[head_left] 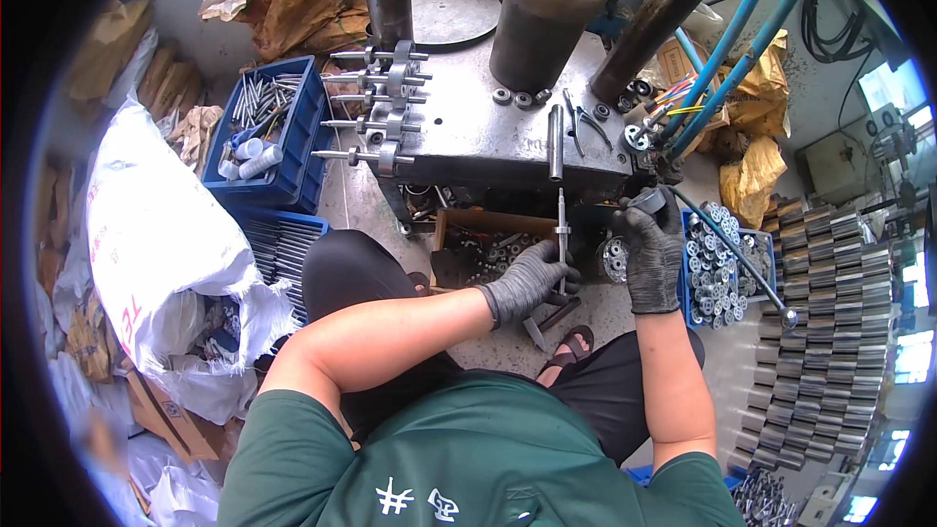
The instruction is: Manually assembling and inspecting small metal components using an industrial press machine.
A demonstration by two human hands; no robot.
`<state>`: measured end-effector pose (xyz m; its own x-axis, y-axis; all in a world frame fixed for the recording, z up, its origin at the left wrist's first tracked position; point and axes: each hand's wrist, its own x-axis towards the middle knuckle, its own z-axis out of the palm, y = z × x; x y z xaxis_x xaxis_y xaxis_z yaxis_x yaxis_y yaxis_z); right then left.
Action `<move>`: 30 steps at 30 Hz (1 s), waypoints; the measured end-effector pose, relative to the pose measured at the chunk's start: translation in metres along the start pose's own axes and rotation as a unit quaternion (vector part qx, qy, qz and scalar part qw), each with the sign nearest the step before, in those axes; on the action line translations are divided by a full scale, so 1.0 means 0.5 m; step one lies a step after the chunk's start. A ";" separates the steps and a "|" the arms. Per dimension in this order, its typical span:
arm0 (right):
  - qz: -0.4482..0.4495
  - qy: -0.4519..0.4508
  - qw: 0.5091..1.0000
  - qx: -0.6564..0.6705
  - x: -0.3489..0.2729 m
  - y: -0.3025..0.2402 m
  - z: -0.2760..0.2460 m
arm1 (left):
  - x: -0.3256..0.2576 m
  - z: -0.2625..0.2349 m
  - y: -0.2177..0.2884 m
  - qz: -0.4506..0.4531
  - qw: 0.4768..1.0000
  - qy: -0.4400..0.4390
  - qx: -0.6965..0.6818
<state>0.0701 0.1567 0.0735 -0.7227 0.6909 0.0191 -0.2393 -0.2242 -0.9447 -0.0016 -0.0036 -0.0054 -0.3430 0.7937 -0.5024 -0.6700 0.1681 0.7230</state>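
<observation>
Left hand (532, 283): gloved fingers wrapped snugly round the lower length of a stepped steel shaft (561, 206), below its collar (563, 230), probably to keep the thin upper end free. Right hand (652, 252): thumb and fingers parted only by the grey cup-shaped part (647, 200) pinched between them. Both parts were off the steel bench (459, 148), just out from its front edge. A steel tube (555, 141) lay across that edge, end overhanging, near the shaft tip; couldn't tell if touching. Pliers (574, 117) lay splayed right of the tube, presumably for easy reach. Five shafts with discs (389, 158) lay along the left edge, tips overhanging, likely for easy pickup. Off the left edge: blue crate (318, 127) with metal rods (268, 98). Past the front right corner: blue bin (686, 283) of round discs (717, 263), then steel sleeves (830, 312) in rows, apparently grouped by kind.
</observation>
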 end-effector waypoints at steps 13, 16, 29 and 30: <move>-0.029 -0.099 0.971 -0.214 0.047 -0.035 0.011 | 0.052 -0.022 0.041 0.130 0.990 0.049 0.004; -0.066 -0.132 0.963 -0.227 0.123 -0.091 0.049 | 0.104 -0.036 0.025 0.169 0.983 0.060 0.028; -0.323 -0.169 0.733 -0.574 0.500 -0.258 0.373 | 0.147 -0.042 0.059 0.195 0.965 0.158 0.076; -0.324 -0.172 0.733 -0.572 0.506 -0.257 0.387 | 0.143 -0.043 0.069 0.196 0.964 0.161 0.076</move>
<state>-0.2074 0.2270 0.2629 -0.8653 0.1388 0.4816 -0.0461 0.9348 -0.3523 -0.0633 0.0462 -0.0266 -0.7535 0.5952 -0.2791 -0.3512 -0.0056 0.9363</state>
